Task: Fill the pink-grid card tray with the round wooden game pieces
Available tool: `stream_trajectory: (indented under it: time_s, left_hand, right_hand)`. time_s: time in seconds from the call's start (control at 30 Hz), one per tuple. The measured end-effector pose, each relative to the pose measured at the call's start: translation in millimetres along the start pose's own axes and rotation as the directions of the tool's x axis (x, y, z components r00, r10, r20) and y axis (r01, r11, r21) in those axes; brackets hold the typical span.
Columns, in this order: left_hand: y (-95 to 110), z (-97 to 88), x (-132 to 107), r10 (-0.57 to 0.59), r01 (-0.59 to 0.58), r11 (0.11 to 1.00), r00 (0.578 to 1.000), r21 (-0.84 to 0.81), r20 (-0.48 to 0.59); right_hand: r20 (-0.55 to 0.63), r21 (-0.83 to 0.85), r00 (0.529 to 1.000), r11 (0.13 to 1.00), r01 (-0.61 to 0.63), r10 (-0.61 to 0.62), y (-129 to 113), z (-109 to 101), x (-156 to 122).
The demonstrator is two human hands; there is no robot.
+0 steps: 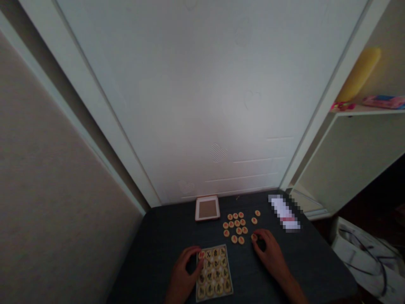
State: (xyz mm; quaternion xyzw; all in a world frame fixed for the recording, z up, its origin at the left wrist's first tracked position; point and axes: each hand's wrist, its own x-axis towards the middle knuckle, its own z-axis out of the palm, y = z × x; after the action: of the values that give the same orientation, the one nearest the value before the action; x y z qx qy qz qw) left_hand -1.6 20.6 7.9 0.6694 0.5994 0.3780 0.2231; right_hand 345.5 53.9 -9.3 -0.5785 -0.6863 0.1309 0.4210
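A shallow square tray (232, 292) near the front of the dark table holds rows of round Chinese chess pieces, mostly with black characters. In its far left corner lies a red-marked Chinese chess piece (201, 254), with the thumb and forefinger of my left hand (185, 270) closed around it. My right hand (270, 253) pinches another Chinese chess piece (254, 237) by its edge, at or just above the tabletop. Between the hands and farther back, several loose red-marked pieces (237, 223) lie flat in a loose cluster. Two more loose pieces (254, 220) sit to their right.
Behind the pieces is a square, red-rimmed tray or lid (207, 209). A pixelated whitish item (284, 213) lies at the table's back right. A white panel (202, 105) rises behind the dark table (152, 249), and a wall stands left. Cables lie in a white box (370, 261) at right.
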Motion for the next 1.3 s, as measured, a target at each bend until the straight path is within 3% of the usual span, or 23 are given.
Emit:
stream_trajectory:
  time_s: [0.23,0.7,1.03,1.3]
  left_hand:
    - [-2,1.6,-1,0.018,-0.018,1.000,1.000,0.013,-0.006]
    - [7,-1.3,-2,-0.001,0.001,1.000,1.000,0.008,0.010]
    - [9,-2.3,-2,0.021,-0.021,1.000,1.000,0.000,0.007]
    - [6,-1.3,-5,0.021,-0.021,1.000,1.000,0.002,0.018]
  right_hand:
    - [-0.016,-0.045,0.999,0.998,0.032,-0.033,10,7,-2]
    - [-0.032,0.004,0.999,1.000,-0.003,0.004,-6,-1,-7]
    - [-0.002,0.092,1.000,0.996,-0.015,0.015,-31,8,-26]
    - [-0.045,0.070,0.999,0.997,-0.016,0.019,-24,13,-29]
